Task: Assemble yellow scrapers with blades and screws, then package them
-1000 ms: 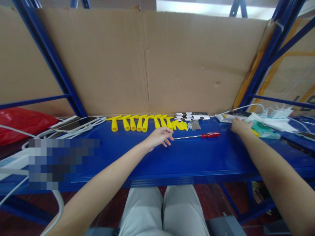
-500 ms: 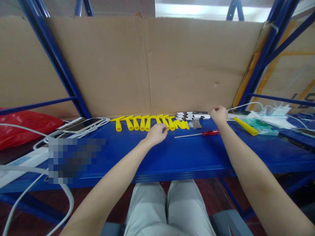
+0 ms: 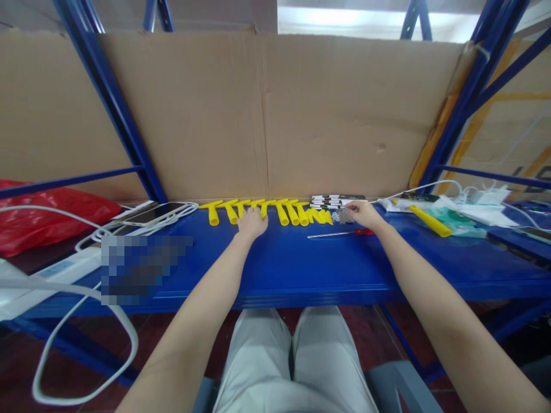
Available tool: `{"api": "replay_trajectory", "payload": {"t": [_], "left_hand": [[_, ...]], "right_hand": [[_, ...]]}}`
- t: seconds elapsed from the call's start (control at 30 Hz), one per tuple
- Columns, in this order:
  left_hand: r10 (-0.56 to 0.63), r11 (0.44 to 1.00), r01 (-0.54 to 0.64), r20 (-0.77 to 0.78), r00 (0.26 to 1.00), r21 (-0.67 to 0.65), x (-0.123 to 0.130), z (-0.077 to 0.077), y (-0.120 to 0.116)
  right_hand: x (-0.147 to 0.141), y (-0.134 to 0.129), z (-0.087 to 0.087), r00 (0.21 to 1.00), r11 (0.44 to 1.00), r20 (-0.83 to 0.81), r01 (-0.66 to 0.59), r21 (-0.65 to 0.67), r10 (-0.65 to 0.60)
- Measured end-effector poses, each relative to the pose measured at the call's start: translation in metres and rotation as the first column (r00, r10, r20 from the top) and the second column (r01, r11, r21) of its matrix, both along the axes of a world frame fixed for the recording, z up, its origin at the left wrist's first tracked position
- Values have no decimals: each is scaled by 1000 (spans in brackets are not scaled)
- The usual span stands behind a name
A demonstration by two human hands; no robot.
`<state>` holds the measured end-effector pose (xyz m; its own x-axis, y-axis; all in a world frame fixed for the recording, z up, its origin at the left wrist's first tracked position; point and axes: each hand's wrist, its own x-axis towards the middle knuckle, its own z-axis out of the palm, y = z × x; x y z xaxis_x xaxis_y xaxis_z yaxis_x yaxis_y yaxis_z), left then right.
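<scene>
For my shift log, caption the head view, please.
Left hand over yellow T-shaped parts, right hand beside the red-handled screwdriver.

Both bare arms reach forward from the lower corners of my view, the forearms slanting inward. My left hand (image 3: 253,223) is palm down, its fingers pointing away and slightly bent, the wrist just behind it. My right hand (image 3: 360,212) angles inward to the left, its fingers bunched toward their tips. The hands are well apart, and I see the light-trousered knees (image 3: 321,330) between the forearms.
</scene>
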<state>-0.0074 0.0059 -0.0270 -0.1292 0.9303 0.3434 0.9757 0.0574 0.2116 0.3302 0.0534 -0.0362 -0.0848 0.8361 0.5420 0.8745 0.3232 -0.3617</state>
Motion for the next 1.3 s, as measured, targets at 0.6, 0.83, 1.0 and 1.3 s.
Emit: {"api": "replay_trajectory", "payload": {"t": [0.6,0.83,1.0,1.3], "left_hand": [[11,969,-40,121,993,244,11,4,3],[-249,917,-145,816,521,372,14,19,4],[-430,902,-43,885,-181,429,27,33,-11],[-377,837,300,880,-289,458,31,41,-29]], "right_hand": [[-5,-2,-1,998,998,-33,-48,-40,47],[-1,1,-2,998,999,-45,-36,1,36],[-3,-1,1,999,1000,-32,-6,-27,5],[-2,-3,3,1000,1000,-8,-9,-22,9]]}}
